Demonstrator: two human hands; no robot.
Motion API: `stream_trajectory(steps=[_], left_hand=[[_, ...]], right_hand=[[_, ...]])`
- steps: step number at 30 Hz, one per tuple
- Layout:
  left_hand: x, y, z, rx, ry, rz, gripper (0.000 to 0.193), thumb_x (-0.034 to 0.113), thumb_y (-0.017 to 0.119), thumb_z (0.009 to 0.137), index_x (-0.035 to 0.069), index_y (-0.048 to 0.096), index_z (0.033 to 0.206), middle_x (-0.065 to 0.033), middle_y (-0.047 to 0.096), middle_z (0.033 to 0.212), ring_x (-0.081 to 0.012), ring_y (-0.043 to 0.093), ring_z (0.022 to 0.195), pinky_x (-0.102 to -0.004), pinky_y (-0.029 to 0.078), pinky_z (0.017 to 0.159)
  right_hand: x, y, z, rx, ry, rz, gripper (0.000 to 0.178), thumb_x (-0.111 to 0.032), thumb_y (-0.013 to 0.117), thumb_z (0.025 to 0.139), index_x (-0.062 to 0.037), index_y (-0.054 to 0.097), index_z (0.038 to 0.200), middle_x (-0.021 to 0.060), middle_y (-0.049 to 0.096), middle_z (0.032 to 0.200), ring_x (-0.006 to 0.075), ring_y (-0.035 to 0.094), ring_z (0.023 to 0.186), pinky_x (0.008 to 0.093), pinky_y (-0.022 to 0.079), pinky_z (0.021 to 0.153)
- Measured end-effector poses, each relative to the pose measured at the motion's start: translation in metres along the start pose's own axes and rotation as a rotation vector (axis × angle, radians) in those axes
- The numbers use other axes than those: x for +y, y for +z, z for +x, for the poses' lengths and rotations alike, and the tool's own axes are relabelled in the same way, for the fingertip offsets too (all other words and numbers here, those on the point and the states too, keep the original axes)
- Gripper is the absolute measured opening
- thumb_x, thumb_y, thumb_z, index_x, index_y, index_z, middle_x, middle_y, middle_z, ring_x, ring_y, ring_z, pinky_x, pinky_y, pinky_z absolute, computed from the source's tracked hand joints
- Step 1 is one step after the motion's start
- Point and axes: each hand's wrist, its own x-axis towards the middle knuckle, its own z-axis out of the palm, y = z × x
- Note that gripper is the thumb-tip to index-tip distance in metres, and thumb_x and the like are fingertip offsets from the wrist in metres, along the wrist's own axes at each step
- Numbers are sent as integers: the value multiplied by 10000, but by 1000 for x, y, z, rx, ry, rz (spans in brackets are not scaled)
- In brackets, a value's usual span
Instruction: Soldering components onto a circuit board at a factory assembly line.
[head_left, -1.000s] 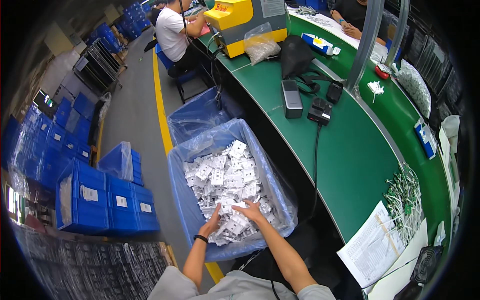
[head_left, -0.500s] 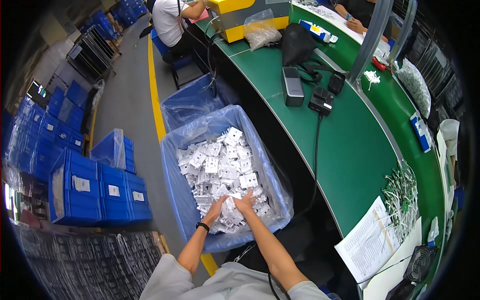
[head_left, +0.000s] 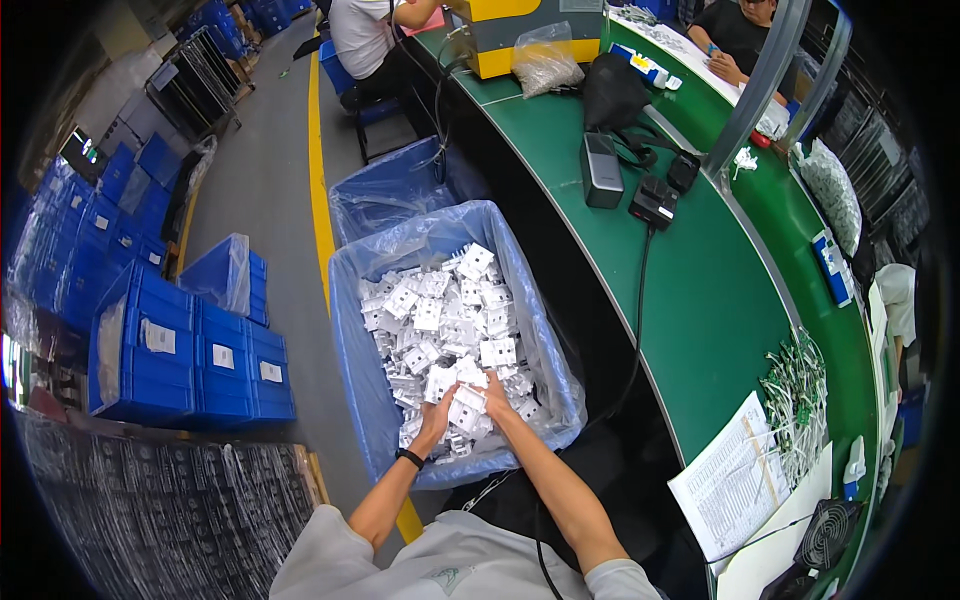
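A large blue bin (head_left: 352, 345) lined with clear plastic stands in front of me, heaped with white square plastic parts (head_left: 428, 315) that have small dark holes. My left hand (head_left: 435, 418) and my right hand (head_left: 495, 396) are closed around a bunch of white plastic parts (head_left: 466, 404) at the near end of the heap. The bunch is gripped between the two hands, above the other parts. Some fingertips are hidden behind the parts.
A green workbench (head_left: 690, 310) curves along the right, bearing a power bank (head_left: 601, 170), a black bag (head_left: 612, 92), papers (head_left: 725, 480) and bundled wires (head_left: 796, 395). Blue crates (head_left: 160, 370) stand at left. A second lined bin (head_left: 385, 190) is behind mine. Two people sit farther off.
My hands have gone from reaching into the heap to lifting a bunch of white plastic parts between them. The whole view has shifted slightly.
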Motion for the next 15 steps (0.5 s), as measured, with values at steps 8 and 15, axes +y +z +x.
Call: stream_trajectory(steps=[8,15], left_hand=[[-32,3,2,6,103,80,439,315,634,972,25,632,1303,-149,597,1370,-307,409,1338,-408,242,1160],[-22,9,-19,124,295,181,535,254,639,960,-14,496,1400,-214,438,1462,-366,323,1389,-439,244,1173]], right_hand=[[-56,-12,-48,-114,26,239,917,-303,916,739,-32,411,1455,159,651,1171,231,669,1012,356,572,811],[-71,-14,-74,-108,-3,257,855,-289,881,795,-65,409,1472,154,639,1182,218,657,1008,341,563,804]])
